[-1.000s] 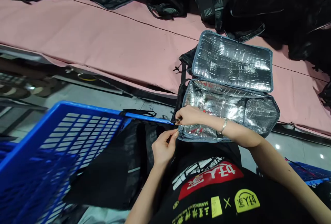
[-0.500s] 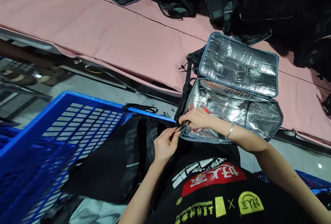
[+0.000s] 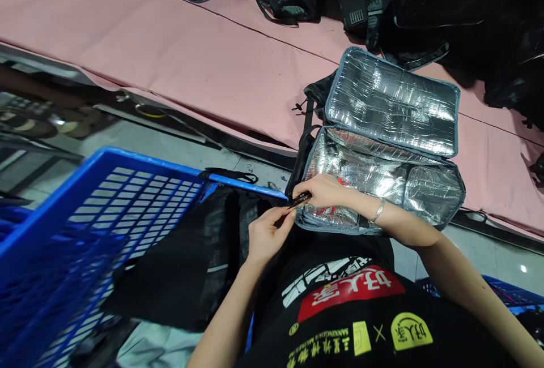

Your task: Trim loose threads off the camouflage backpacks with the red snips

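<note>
Close two-handed work at the open bag's corner

Left of frame: blue basket (image 3: 140, 159), its far rim reaching toward the centre. Black fabric (image 3: 165, 283) bunched inside, pale cloth (image 3: 157, 348) below that at the bottom edge.

Centre: left hand (image 3: 268, 233) comes up from below, palm loosely curled, thumb and forefinger tips drawn close beside the bag's near left corner. Cannot tell whether they meet, or pinch anything as fine as a thread.

Just right of it: small dark tool (image 3: 302, 199), probably snips, clamped in the right hand (image 3: 322, 189). Fingers folded round it, its tip slanting to the other hand's fingertips. Blades, if any, too dark to read. Silvery bracelet (image 3: 378, 210) on that wrist.

Right of centre: open bag (image 3: 376, 171), silver-lined, lid (image 3: 395, 105) laid back over the pink-covered counter (image 3: 191, 62), body jutting past the near edge toward the person's shirt. Right forearm crosses it.

Upper right: black goods (image 3: 425, 34) heaped. Lower right: second blue basket, partly in view.

Judgement: step in hand looks like fine edge work at that corner. Next move calls for steady fingertips, with the tool's tip clear of skin and lining.
</note>
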A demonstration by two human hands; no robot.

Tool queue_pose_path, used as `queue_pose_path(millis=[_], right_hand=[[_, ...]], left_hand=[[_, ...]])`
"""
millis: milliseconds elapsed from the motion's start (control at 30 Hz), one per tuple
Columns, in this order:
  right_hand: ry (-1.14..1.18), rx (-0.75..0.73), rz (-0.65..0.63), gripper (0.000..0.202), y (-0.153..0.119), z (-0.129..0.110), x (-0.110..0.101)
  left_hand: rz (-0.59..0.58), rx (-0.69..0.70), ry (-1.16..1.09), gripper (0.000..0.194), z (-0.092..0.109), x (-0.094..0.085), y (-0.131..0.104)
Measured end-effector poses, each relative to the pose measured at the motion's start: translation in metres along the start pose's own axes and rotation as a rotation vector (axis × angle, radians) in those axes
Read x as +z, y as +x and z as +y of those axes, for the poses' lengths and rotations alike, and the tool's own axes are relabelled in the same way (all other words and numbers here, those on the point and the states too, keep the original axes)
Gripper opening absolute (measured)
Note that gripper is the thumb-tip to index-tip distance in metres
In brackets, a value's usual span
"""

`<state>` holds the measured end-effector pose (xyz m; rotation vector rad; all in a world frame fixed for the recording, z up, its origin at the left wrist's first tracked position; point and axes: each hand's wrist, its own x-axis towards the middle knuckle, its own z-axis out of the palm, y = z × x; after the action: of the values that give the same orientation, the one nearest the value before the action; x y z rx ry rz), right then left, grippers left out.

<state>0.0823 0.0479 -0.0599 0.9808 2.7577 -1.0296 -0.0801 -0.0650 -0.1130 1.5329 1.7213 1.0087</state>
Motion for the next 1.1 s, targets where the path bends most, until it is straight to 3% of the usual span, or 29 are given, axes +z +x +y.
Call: queue_pose_path(millis=[167, 300, 500, 1100], right_hand=[[0.214, -0.093, 0.19, 0.047, -0.015, 0.01, 0.006], [0.005, -0.24, 0.342, 0.029, -0.025, 0.022, 0.013], [-0.289, -0.315, 0.227, 0.036, -0.027, 0.036, 0.024], [-0.461, -0.438, 0.18, 0.026, -0.024, 0.03, 0.009]], left_hand=[[-0.032, -0.127, -0.145, 0.029, -0.002, 0.004, 0.0], [-0.075, -0.234, -0.287, 0.033, -0.004, 0.004, 0.003], [-0.094, -0.321, -0.424, 0.032, -0.004, 0.004, 0.008], [-0.161, -0.334, -0.506, 0.027, -0.006, 0.002, 0.012]])
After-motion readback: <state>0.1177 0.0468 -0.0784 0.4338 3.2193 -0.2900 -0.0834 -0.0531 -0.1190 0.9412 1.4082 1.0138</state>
